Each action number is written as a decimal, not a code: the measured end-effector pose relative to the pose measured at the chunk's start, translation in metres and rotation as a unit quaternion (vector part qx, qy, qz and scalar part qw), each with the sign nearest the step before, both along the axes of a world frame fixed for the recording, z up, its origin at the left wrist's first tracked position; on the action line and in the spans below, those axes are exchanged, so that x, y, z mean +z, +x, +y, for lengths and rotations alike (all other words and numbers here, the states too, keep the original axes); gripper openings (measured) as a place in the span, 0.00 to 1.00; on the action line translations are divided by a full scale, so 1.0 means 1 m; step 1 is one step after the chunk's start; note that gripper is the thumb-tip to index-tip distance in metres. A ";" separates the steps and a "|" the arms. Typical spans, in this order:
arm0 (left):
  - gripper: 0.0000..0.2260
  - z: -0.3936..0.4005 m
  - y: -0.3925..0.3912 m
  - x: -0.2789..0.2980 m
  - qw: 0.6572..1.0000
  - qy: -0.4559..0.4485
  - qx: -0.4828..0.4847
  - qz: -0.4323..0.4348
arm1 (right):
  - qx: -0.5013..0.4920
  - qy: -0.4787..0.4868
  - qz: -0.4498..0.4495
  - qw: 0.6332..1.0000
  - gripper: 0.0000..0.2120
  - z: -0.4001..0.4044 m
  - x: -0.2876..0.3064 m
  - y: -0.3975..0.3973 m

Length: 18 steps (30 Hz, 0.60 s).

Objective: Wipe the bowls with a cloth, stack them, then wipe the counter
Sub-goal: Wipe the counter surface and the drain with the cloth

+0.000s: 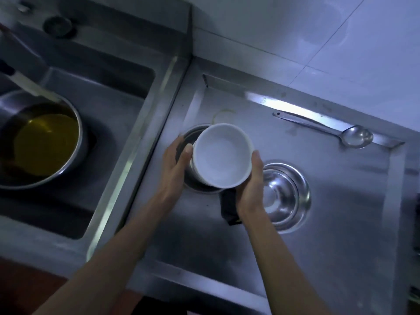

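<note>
A white bowl [221, 155] is held between both hands above the steel counter [341, 212]; a second white rim shows just under it at its left side. My left hand [176, 162] grips its left side with the thumb on the rim. My right hand [251, 180] grips its right side. A dark cloth [228, 206] hangs below my right palm; whether the hand holds it cannot be told. Under the white bowl sits a dark steel bowl [193, 136], mostly hidden. A shiny steel bowl [285, 193] stands upright on the counter just right of my right hand.
A long steel ladle [327, 128] lies along the counter's back edge. To the left, a sink [127, 92] holds a large steel pot [45, 142] with yellow liquid. A tiled wall [318, 42] rises behind the counter. A faint ring stain [221, 114] marks the counter behind the bowls.
</note>
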<state>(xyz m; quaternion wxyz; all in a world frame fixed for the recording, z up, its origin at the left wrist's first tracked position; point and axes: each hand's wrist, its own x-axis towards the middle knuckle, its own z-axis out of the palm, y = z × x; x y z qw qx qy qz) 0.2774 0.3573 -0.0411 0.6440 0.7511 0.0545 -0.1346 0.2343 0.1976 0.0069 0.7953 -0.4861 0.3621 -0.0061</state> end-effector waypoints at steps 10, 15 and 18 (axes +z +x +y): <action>0.33 0.048 -0.108 -0.028 0.994 0.042 0.035 0.093 | 0.104 -0.031 0.025 0.994 0.28 0.017 -0.026 -0.085; 0.32 0.053 -0.107 -0.027 0.993 0.072 0.023 0.091 | 0.142 -0.034 0.028 0.989 0.31 0.015 -0.026 -0.084; 0.23 0.050 -0.098 -0.006 0.994 0.090 0.028 0.057 | 0.177 -0.040 0.017 0.983 0.26 -0.002 -0.031 -0.086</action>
